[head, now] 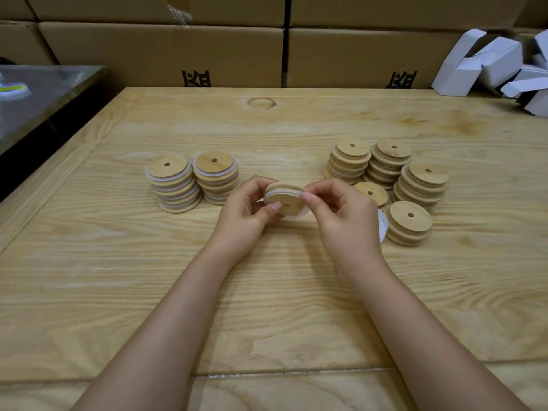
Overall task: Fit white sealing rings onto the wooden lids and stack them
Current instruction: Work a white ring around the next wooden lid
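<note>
Both hands hold one round wooden lid (289, 200) above the middle of the table. My left hand (247, 209) grips its left edge, thumb on the face. My right hand (341, 212) pinches the white sealing ring (296, 193) at the lid's right edge; the ring sits partly around the lid. Two stacks of lids with white rings (175, 185) (216, 179) stand to the left. Several stacks of bare wooden lids (350, 161) (390, 161) (424, 185) (407, 223) stand to the right, with one single lid (372, 192) behind my right hand. Loose white rings (382, 225) show beside my right wrist, mostly hidden.
The wooden table (267, 292) has a seam near its front edge. Cardboard boxes (166, 51) line the back. Folded white cartons (498, 63) are piled at the back right. A metal-topped surface (44, 87) stands at the far left.
</note>
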